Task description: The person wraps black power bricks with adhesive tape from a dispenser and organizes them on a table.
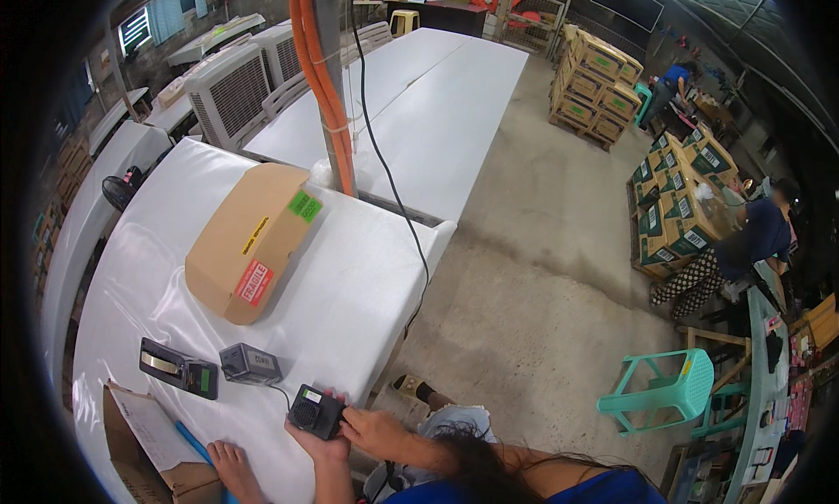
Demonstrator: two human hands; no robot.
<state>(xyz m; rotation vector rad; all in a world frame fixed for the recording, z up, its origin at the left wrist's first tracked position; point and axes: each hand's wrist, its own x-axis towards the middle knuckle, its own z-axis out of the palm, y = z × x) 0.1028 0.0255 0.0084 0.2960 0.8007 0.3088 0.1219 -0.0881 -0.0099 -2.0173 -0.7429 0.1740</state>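
Near the table's front edge, my left hand (324, 445) cradles a small black boxy device (316, 411) from below. A round grille and a pale sticker show on the device's upper face. My right hand (367, 431) reaches in from the right, its bent fingers closed at the device's right edge. A thin cord runs from the device toward a dark grey block (251, 364) on the table. Left of that block lies a black tape dispenser (178, 369). Another person's hand (232, 467), at the lower left, rests beside an open cardboard box (144, 443) and a blue rod-like thing (193, 440).
A flat brown carton (247, 242) with stickers lies on the white table (358, 268). Orange conduits (320, 85) and a hanging black cable (377, 146) cross the table's far edge. On the right stand a green stool (660, 387), stacked cartons (677, 207) and a person (756, 233).
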